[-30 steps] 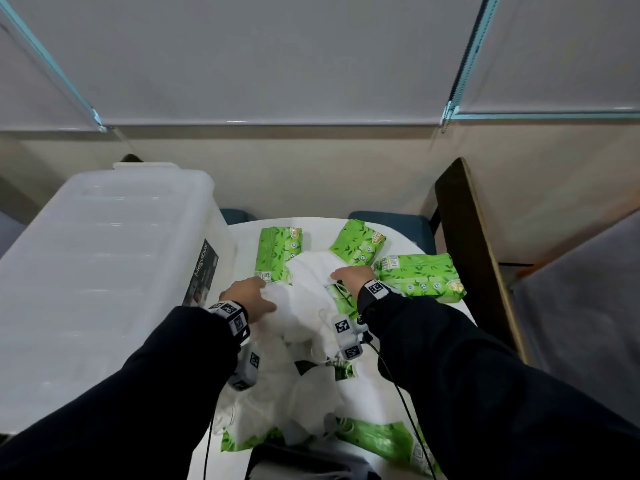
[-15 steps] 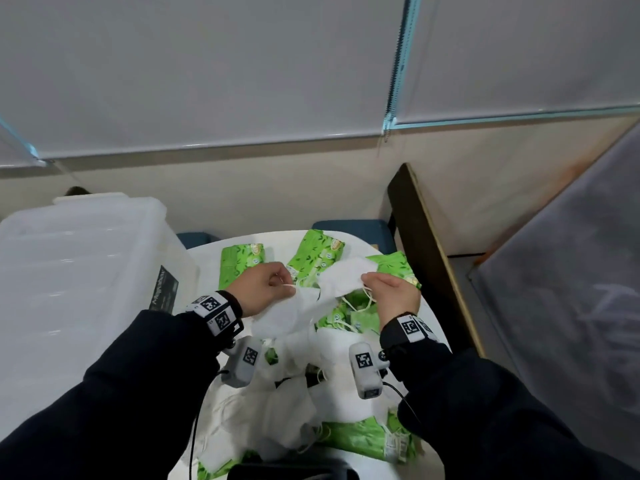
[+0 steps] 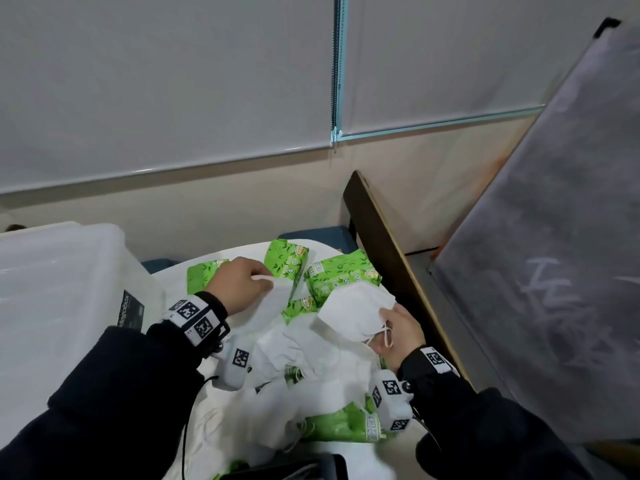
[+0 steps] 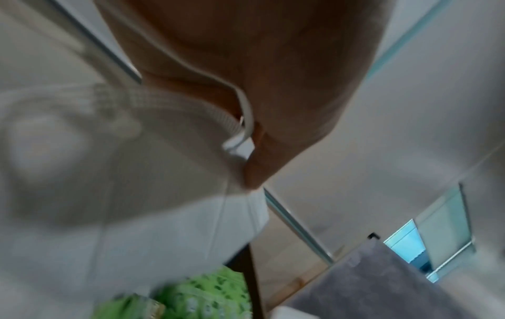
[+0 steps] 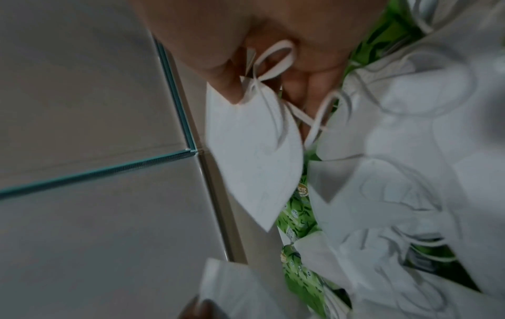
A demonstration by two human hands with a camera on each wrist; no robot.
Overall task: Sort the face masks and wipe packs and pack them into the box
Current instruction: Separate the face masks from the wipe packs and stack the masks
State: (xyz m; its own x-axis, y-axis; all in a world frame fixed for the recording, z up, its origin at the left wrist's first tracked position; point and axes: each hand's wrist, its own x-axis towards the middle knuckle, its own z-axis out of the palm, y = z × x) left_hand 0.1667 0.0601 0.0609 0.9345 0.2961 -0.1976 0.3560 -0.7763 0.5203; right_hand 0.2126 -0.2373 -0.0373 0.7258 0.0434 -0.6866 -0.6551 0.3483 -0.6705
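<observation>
A heap of white face masks [image 3: 298, 358] lies on the small white table [image 3: 322, 249], mixed with green wipe packs [image 3: 343, 275]. My left hand [image 3: 239, 284] pinches one white mask [image 3: 273, 303] by its edge and ear loop; in the left wrist view that mask [image 4: 136, 194] hangs below the thumb. My right hand [image 3: 398, 329] pinches another folded white mask [image 3: 356, 311] by its end and ear loops, lifted above the heap; the right wrist view shows this mask [image 5: 254, 164] hanging from the fingers. The translucent plastic box [image 3: 62, 306] stands at the left.
A dark wooden board [image 3: 388, 251] runs along the table's right side. A grey panel [image 3: 554, 271] leans at the right. Another green wipe pack [image 3: 339, 424] lies near the table's front edge. A dark object [image 3: 287, 467] sits at the bottom edge.
Both hands went from pressing on the heap to each lifting a white mask. They have since drawn apart, the right hand moving right and nearer me with its mask.
</observation>
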